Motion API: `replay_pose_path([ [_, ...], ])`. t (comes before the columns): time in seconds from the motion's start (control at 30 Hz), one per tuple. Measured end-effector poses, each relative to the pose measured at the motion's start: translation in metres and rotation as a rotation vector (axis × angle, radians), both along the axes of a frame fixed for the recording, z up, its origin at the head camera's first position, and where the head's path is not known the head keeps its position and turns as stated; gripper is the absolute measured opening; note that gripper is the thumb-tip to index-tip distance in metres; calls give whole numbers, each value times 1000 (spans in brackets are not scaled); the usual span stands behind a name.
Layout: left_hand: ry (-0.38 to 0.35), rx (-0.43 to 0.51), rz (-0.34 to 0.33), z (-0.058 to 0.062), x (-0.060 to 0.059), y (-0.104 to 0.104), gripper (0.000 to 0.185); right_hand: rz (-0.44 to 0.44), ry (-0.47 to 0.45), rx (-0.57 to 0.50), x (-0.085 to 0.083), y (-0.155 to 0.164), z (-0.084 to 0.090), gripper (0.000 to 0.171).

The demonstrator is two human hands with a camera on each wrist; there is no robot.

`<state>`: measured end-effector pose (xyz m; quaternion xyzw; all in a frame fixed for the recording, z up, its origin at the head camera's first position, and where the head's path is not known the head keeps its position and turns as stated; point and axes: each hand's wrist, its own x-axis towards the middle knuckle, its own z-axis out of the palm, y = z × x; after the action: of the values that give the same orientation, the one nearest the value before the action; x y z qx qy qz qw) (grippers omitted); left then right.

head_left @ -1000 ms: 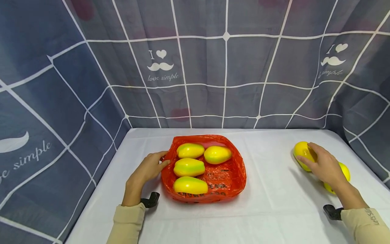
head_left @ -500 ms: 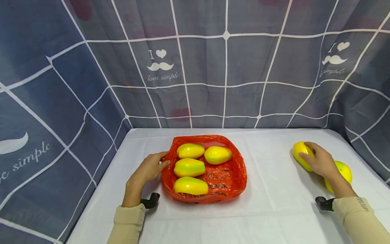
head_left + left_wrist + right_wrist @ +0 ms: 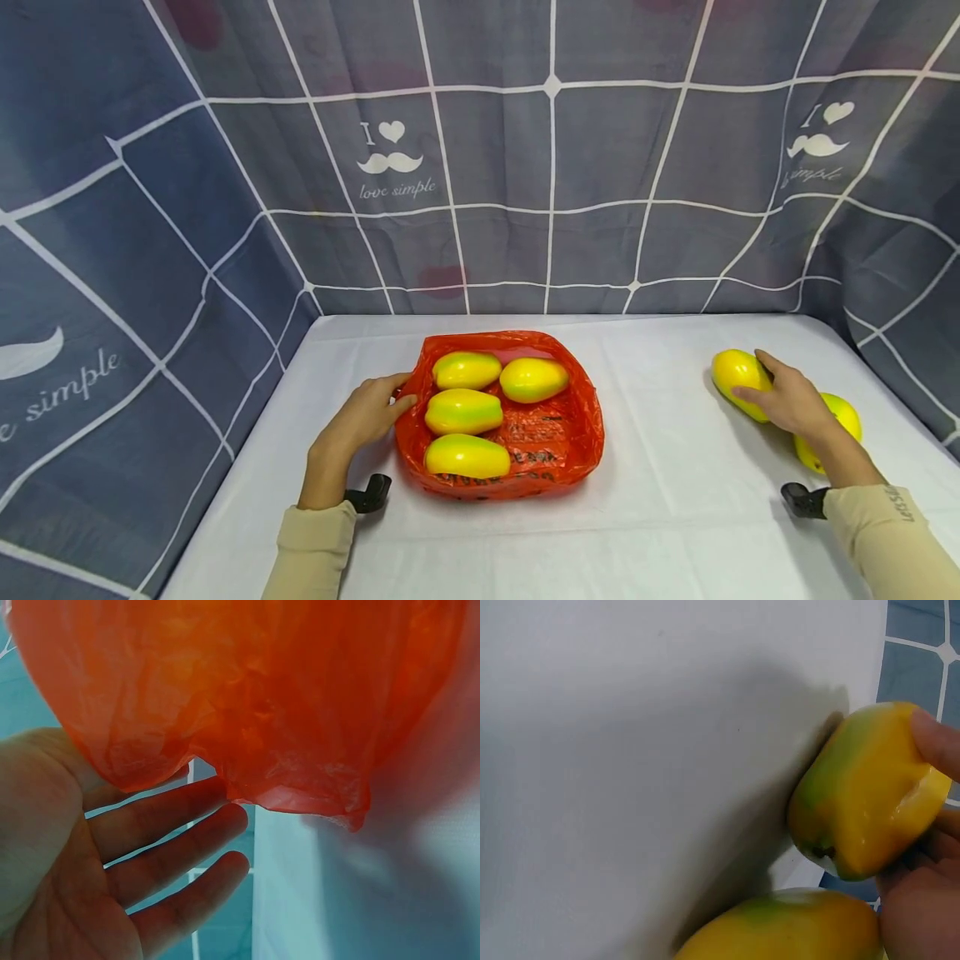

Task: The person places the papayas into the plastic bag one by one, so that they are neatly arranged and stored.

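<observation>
A red plastic bag (image 3: 551, 446) stands spread wide on the white table, with several yellow-green papayas (image 3: 463, 412) inside. At its left side, my left hand (image 3: 363, 412) pinches the rim between thumb and index finger. In the left wrist view the bag (image 3: 247, 697) covers the thumb, while the other fingers (image 3: 180, 892) extend loosely. Far to the right, my right hand (image 3: 795, 408) grips a papaya (image 3: 738, 375) with the thumb on the near side. Another papaya (image 3: 787, 930) lies under the right wrist, partly hidden by it in the head view.
White cloth covers the table (image 3: 660, 517). A grey-blue gridded curtain (image 3: 495, 167) hangs behind it and along both sides. Dark camera mounts (image 3: 802, 500) are strapped to both wrists.
The right hand has shifted slightly left and settled round the papaya, which has also moved a little left. The left hand and the bag stay in place.
</observation>
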<state>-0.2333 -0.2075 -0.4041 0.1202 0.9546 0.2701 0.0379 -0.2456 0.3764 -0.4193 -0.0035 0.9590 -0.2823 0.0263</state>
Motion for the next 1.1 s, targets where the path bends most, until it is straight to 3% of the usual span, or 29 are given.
replay_pose_path([
  [0.13,5,-2,-6,0,0,0,46,22,-7,7,0,0,1,86],
  [0.5,5,-12,-12,2,1,-2,46,76,160,-21,2,-9,-11,78],
  [0.97,-2,0,-20,3,1,0,46,15,142,-32,8,-12,-16,78],
  [1.1,-13,-3,-12,4,2,0,46,15,178,-19,8,-15,-17,76],
])
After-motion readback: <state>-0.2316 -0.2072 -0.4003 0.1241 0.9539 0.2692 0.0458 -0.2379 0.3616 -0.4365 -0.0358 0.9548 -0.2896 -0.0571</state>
